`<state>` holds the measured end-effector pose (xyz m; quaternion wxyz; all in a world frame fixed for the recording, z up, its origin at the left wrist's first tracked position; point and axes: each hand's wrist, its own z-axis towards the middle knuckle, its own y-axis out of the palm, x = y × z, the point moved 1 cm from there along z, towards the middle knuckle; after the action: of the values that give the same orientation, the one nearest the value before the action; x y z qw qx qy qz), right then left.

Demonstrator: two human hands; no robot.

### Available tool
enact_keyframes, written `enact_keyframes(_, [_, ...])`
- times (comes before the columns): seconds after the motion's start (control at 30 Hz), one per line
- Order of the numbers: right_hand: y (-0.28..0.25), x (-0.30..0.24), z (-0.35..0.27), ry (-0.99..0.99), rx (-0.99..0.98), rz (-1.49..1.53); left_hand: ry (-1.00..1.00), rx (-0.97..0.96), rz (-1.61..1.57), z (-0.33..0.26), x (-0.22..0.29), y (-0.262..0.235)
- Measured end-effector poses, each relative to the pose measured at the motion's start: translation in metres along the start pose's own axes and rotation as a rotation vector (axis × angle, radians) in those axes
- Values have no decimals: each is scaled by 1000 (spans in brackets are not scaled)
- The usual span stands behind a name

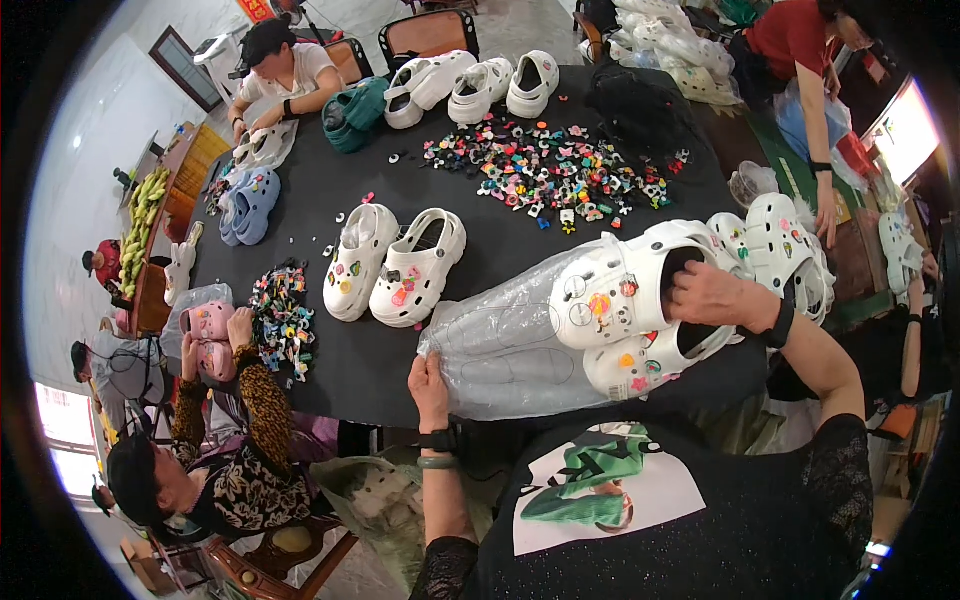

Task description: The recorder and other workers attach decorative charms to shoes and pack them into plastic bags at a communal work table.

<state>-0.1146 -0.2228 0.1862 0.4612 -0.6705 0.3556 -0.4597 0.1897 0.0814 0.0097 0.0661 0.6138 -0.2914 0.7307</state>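
My left hand (430,392) pinches the edge of a clear plastic bag (495,345) that lies stretched along the table's near side. At the bag's other end is a pair of white clogs with colourful charms, one clog (590,285) above the other clog (622,372); their toes point left against the bag. My right hand (712,297) is closed at the foot opening of the upper clog, fingertips hidden inside it. How far the toes lie inside the bag is hard to tell. Further left stand two more charm-decorated white clogs, one (358,265) beside the other (420,268).
On the black table (350,380) lie a large charm pile (560,170) and a smaller charm pile (285,320). More white clogs (785,245) crowd the right side. A co-worker (200,480) at the left handles pink clogs (208,335); others work at the far left and right.
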Motion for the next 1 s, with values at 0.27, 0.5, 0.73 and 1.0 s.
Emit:
enact_keyframes(0.27, [3, 3, -14, 285, -93, 311, -136, 358, 59, -7, -34, -56])
enact_keyframes(0.5, [39, -2, -5, 668, 84, 273, -296, 351, -474, -49, -52, -92])
enact_keyframes(0.73, [103, -37, 48, 917, 68, 452, -623, -68, -397, -81, -51, -80])
enact_keyframes(1.0, [99, -50, 31, 1058, 51, 646, -621, 69, -716, -88, -46, -89])
